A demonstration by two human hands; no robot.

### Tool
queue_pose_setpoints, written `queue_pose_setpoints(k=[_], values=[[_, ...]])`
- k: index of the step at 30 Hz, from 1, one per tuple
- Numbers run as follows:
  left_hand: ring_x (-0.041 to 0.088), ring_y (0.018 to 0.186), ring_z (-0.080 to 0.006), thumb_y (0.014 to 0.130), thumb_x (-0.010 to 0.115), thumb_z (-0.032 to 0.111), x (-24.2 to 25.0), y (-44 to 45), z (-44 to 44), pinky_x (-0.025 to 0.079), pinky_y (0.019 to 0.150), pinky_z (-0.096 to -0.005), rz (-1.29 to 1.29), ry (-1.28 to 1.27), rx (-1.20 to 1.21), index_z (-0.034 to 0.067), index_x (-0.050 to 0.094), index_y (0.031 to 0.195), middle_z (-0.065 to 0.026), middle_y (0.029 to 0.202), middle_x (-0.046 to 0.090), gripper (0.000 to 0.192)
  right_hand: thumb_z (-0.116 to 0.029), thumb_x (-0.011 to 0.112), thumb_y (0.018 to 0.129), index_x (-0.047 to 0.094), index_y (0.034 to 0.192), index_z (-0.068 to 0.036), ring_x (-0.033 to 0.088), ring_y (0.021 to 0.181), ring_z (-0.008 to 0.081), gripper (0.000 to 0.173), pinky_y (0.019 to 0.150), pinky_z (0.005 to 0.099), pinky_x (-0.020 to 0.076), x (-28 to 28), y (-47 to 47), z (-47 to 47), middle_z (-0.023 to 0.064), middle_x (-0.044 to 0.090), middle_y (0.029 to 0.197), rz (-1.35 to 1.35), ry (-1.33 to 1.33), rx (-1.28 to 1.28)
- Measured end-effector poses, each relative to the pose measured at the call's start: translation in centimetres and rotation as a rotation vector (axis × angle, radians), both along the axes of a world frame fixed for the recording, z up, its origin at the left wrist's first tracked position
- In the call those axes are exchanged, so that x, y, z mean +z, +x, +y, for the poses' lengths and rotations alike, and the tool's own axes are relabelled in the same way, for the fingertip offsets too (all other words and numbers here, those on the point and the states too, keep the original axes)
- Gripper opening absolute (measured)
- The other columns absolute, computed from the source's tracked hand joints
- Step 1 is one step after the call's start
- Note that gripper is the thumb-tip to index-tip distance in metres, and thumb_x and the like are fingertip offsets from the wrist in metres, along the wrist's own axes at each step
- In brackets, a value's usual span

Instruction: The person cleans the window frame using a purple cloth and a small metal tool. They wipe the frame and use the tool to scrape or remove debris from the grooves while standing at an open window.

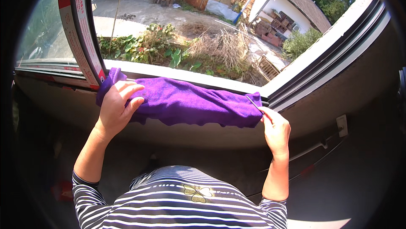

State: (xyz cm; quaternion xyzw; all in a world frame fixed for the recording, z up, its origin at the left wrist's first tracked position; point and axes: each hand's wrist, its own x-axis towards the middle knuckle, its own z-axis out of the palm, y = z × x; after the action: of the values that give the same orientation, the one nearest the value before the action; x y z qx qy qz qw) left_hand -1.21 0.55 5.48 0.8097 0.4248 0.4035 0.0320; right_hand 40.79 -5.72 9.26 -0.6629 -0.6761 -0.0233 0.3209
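Observation:
A purple cloth (193, 102) lies stretched along the bottom track of the window, its lower edge hanging loosely over the inner wall. At its left end, beside the window sash, my left hand (117, 107) rests on the bunched fabric with thumb and fingers apart. My right hand (276, 129) pinches a thin dark rod (254, 104) at the cloth's right end. The rod's upper tip lies over the purple fabric; its other end is hidden in my fingers. What kind of tool it is, I cannot tell.
The sliding sash (88, 38) at left bears printed protective tape. The right window jamb (330, 57) has dark tracks. A wall plate (342, 125) and cables are on the wall at right. Outside are plants (152, 43), dry brushwood (219, 48) and a white house (279, 10).

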Motion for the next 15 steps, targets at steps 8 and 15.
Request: queue_pose_setpoints(k=[8, 15], values=[[0.062, 0.098, -0.0354, 0.083, 0.071, 0.014, -1.0, 0.9, 1.2, 0.047, 0.089, -0.0425, 0.140, 0.084, 0.139, -0.001, 0.067, 0.103, -0.0143, 0.100, 0.068, 0.025, -0.011, 0.062, 0.086, 0.073, 0.098, -0.019, 0.068, 0.076, 0.0317, 0.019, 0.068, 0.0415, 0.0538, -0.8, 1.1, 2.6, 0.0095, 0.070, 0.080, -0.540, -0.099, -0.258], [0.059, 0.101, -0.0297, 0.078, 0.075, 0.017, -1.0, 2.1, 1.0, 0.042, 0.088, -0.0393, 0.242, 0.054, 0.257, 0.001, 0.068, 0.105, -0.0110, 0.103, 0.064, 0.032, -0.014, 0.062, 0.082, 0.073, 0.089, -0.015, 0.069, 0.074, 0.0314, 0.013, 0.065, 0.0430, 0.0535, -0.1, 2.2, 5.6, 0.0090, 0.069, 0.073, -0.730, -0.185, -0.184]])
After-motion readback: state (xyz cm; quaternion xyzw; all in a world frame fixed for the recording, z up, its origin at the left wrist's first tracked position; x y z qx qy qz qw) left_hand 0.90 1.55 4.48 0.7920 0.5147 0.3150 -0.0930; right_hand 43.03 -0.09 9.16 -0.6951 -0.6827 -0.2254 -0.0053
